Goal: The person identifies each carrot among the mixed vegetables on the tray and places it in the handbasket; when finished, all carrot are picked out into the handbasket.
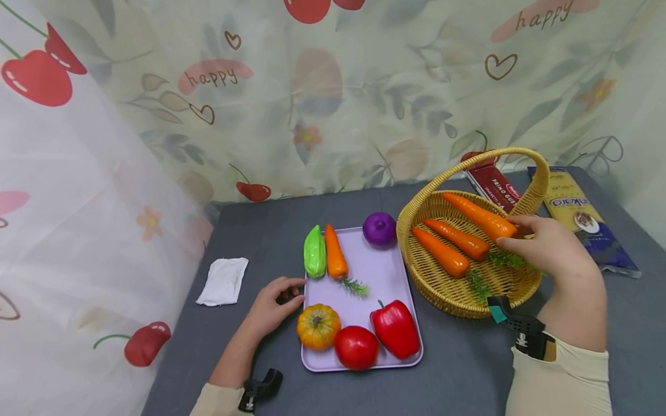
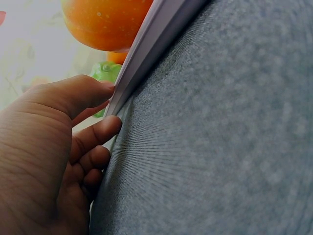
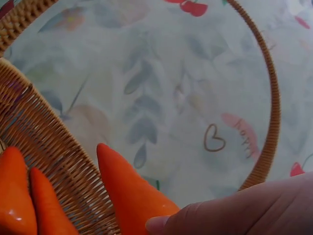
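Observation:
In the head view my right hand [image 1: 554, 245] pinches the thick end of a carrot [image 1: 478, 215] over the wicker basket [image 1: 442, 297]. Two more carrots lie inside, a middle one [image 1: 460, 238] and a front one [image 1: 441, 252]. The right wrist view shows my thumb against the held carrot [image 3: 129, 196]. My left hand [image 1: 276, 303] is at the left edge of the lilac tray [image 1: 382, 274], thumb and fingertips by its rim, as the left wrist view also shows. On the tray lie a green vegetable [image 1: 314, 252], a carrot [image 1: 335, 254], a purple onion [image 1: 379, 230], a small pumpkin [image 1: 318, 327], a tomato [image 1: 356, 348] and a red bell pepper [image 1: 396, 329].
A white packet [image 1: 222, 281] lies on the grey table left of the tray. Behind the basket are a red spaghetti pack [image 1: 494, 185] and a yellow-and-blue bag [image 1: 585, 222]. The basket's tall handle [image 1: 468, 164] arches over it. A printed curtain [image 1: 364, 115] hangs behind.

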A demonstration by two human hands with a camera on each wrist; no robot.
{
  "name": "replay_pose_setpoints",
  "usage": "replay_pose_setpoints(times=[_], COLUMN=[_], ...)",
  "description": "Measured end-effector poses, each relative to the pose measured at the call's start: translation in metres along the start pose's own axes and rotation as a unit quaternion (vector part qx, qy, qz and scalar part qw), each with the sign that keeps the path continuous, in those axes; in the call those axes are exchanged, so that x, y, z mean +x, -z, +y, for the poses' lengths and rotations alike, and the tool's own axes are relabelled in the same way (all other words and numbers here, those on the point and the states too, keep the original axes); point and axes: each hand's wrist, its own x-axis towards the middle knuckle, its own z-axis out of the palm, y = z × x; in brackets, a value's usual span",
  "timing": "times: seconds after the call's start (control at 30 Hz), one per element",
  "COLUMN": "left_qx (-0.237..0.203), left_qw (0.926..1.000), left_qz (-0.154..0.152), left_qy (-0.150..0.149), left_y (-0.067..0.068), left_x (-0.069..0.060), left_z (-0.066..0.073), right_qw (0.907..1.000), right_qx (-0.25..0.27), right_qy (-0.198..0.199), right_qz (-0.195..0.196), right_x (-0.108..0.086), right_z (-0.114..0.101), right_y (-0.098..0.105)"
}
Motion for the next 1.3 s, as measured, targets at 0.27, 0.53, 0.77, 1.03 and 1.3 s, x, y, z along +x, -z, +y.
replay_pose_setpoints(times=[0.27,0.53,0.77,1.03,1.3], left_qx=[0.003,0.002,-0.002,-0.002,-0.001], left_qw=[1.0,1.0,0.9999,0.9999,1.0], left_qz=[0.002,0.003,0.005,0.006,0.002], left_qy=[-0.002,-0.002,-0.011,-0.008,-0.007], left_y=[0.0,0.0,0.0,0.001,0.0], left_x=[0.0,-0.001,-0.001,-0.003,0.0], left_z=[0.001,0.0,0.0,0.002,0.002], right_qw=[0.9997,0.9979,0.9965,0.9936,0.9827], right_qx=[-0.018,-0.034,-0.02,0.043,0.103], right_qy=[-0.015,-0.032,-0.031,-0.017,0.026], right_qz=[0.001,0.046,0.076,0.104,0.152], right_x=[0.012,0.015,0.006,-0.013,-0.039], right_z=[0.005,0.0,-0.012,-0.033,-0.069], right_y=[-0.009,-0.018,-0.012,0.0,0.0])
